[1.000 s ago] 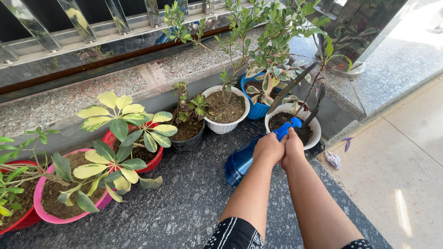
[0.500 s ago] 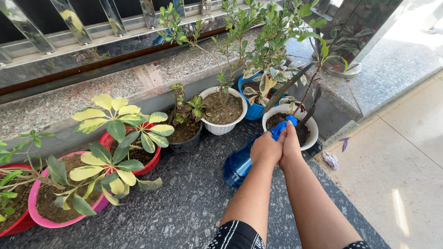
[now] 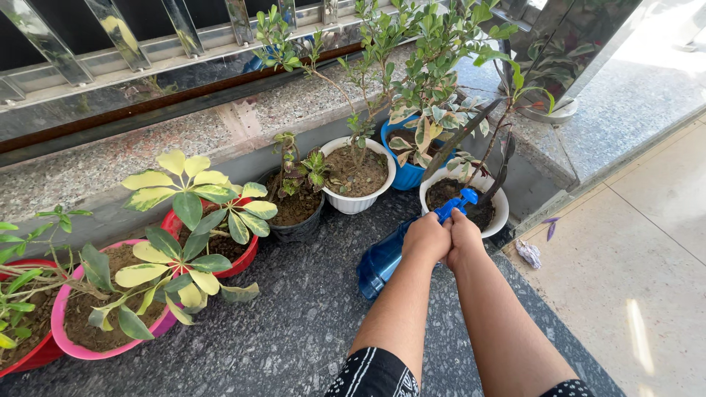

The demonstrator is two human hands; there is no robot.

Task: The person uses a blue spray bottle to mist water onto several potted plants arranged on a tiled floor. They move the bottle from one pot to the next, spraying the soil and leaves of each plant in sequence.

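- Fingers of both hands, left hand (image 3: 426, 239) and right hand (image 3: 465, 239), wrap pressed together around the blue spray bottle (image 3: 382, 259).
- Its nozzle points at twelve o'clock into the white pot (image 3: 496, 218).
- Soil there looks dark; the pink pot (image 3: 62, 343) at nine o'clock looks drier.

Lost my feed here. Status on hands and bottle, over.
Left hand and right hand both clasp translucent blue plastic spray bottle. Nozzle over white round pot. Dark stems close by.
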